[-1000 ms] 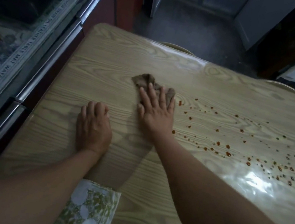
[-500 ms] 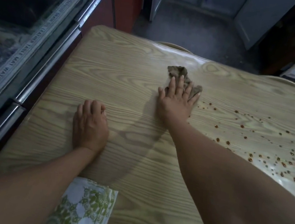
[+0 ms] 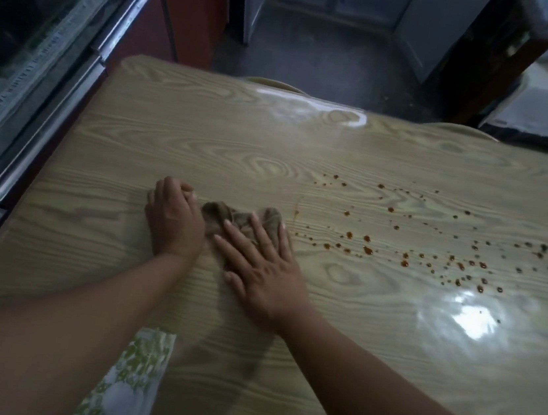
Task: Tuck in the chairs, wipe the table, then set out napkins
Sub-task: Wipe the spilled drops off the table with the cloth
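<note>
A brown cloth (image 3: 230, 217) lies bunched on the light wood-grain table (image 3: 273, 145). My right hand (image 3: 262, 264) presses flat on the cloth, fingers spread, covering its near part. My left hand (image 3: 174, 217) rests on the table with fingers curled, just left of the cloth and touching its edge. Reddish-brown drops (image 3: 409, 248) are scattered over the table to the right of the cloth. A napkin with a green leaf print (image 3: 134, 376) lies at the near edge, partly hidden under my left forearm.
Two chair backs (image 3: 274, 84) (image 3: 461, 129) show just past the table's far edge. A dark cabinet with metal rails (image 3: 60, 84) runs along the left side of the table. Grey floor (image 3: 319, 51) and a dark wooden piece of furniture (image 3: 484, 54) lie beyond.
My right hand has dragged the cloth back from the far middle of the table toward me and to the left, stopping beside my left hand. The left hand has stayed in place.
</note>
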